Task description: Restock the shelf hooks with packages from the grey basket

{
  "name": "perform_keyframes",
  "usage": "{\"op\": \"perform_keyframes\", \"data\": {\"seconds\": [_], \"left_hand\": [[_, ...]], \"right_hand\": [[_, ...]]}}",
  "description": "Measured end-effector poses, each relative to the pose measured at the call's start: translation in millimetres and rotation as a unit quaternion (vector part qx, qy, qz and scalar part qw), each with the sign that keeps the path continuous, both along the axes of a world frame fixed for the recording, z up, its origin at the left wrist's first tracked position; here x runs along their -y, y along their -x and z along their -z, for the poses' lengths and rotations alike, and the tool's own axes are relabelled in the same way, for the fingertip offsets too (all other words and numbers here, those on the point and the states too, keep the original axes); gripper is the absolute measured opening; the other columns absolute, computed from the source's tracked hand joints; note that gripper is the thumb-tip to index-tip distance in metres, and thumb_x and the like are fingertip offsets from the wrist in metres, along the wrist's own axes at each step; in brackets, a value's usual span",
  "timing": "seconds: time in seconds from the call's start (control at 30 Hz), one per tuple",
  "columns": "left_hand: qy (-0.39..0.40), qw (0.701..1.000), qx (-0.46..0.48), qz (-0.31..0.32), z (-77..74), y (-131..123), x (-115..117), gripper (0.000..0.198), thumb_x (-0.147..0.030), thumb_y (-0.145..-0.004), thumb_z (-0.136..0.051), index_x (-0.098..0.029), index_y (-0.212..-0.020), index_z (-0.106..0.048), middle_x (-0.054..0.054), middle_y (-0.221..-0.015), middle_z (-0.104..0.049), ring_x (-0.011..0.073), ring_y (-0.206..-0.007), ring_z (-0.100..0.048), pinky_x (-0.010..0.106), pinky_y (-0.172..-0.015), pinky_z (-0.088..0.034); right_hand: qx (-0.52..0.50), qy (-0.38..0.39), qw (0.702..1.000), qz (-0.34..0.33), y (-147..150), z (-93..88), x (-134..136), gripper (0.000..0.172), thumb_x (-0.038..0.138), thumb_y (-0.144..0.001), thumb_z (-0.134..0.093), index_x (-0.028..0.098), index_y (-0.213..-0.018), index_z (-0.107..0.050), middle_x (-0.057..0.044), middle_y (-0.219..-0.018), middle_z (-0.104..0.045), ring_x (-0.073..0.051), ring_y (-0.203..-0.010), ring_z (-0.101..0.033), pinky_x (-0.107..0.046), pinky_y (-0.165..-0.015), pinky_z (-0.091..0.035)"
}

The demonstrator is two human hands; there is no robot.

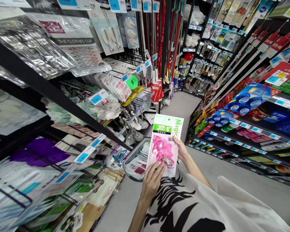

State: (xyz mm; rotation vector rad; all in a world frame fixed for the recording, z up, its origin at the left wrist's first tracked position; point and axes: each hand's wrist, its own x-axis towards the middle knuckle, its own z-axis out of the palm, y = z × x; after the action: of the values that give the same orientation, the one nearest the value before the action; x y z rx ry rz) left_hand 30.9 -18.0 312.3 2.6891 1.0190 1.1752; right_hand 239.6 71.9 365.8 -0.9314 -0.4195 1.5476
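A flat packet of cleaning cloth (163,146), white and green at the top with "Magic" lettering and a pink cloth pictured on its front, is held up in front of my body. My right hand (180,149) grips its right edge, thumb on the front and the other fingers hidden behind. My left hand (151,180) lies over the lower left corner, fingers across the front; its thumb is hidden. Just behind and left of the packet stands a grey shopping basket (129,158) with several flat packets in it.
Shelving with hanging goods lines the left side, including clothes clip bags (79,42), mesh bath puffs (96,108) and a green tape roll (132,82). On the right, shelves hold blue multipacks (247,98). Grey floor (181,103) runs between, toward a far rack of utensils (205,69).
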Motion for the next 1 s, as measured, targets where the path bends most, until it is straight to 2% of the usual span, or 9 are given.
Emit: {"op": "perform_keyframes", "data": {"seconds": [0.17,0.3,0.5,0.77,1.0], "left_hand": [[-0.001,1.0,0.007,0.006,-2.7,0,0,0.059,0.01,-0.089,-0.042,-0.013,-0.141,-0.058,0.009,-0.136,-0.069,0.0272,-0.133,-0.055,0.046,-0.112,-0.04],[-0.018,0.999,0.031,0.026,-3.7,3,2,0.05,0.006,-0.092,-0.043,-0.012,-0.134,-0.063,0.01,-0.126,-0.074,0.0259,-0.121,-0.061,0.046,-0.109,-0.042],[-0.026,0.998,0.048,0.038,-4.7,5,5,0.037,-0.001,-0.097,-0.046,-0.01,-0.126,-0.067,0.012,-0.117,-0.076,0.0255,-0.112,-0.064,0.044,-0.103,-0.045],[-0.022,0.998,0.049,0.033,-5.8,4,5,0.038,0.003,-0.095,-0.045,-0.01,-0.124,-0.068,0.012,-0.116,-0.077,0.0247,-0.111,-0.064,0.044,-0.1,-0.045],[-0.015,0.998,0.047,0.032,-3.0,5,5,0.041,0.0,-0.096,-0.046,-0.015,-0.128,-0.066,0.01,-0.117,-0.077,0.0234,-0.11,-0.065,0.043,-0.101,-0.046]], "right_hand": [[0.0,0.0,1.0,-0.003,0,-2.4,1,0.037,0.038,-0.085,-0.078,0.017,-0.115,-0.069,-0.008,-0.108,-0.079,-0.03,-0.107,-0.072,-0.042,-0.099,-0.056],[-0.008,0.007,1.0,-0.006,-4,-2.6,-2,0.037,0.041,-0.086,-0.076,0.017,-0.113,-0.07,-0.008,-0.107,-0.079,-0.03,-0.105,-0.073,-0.042,-0.098,-0.057],[-0.039,0.024,0.999,0.025,-14,0.8,-8,0.034,0.039,-0.085,-0.076,0.018,-0.111,-0.069,-0.008,-0.105,-0.079,-0.029,-0.105,-0.073,-0.042,-0.097,-0.058],[-0.054,0.028,0.998,0.027,-20,1.3,-8,0.031,0.038,-0.088,-0.072,0.018,-0.112,-0.068,-0.007,-0.106,-0.079,-0.029,-0.107,-0.073,-0.044,-0.098,-0.058],[-0.036,0.034,0.998,0.03,-20,1.2,-7,0.037,0.042,-0.084,-0.076,0.018,-0.112,-0.068,-0.008,-0.106,-0.079,-0.03,-0.107,-0.072,-0.044,-0.096,-0.059]]}}
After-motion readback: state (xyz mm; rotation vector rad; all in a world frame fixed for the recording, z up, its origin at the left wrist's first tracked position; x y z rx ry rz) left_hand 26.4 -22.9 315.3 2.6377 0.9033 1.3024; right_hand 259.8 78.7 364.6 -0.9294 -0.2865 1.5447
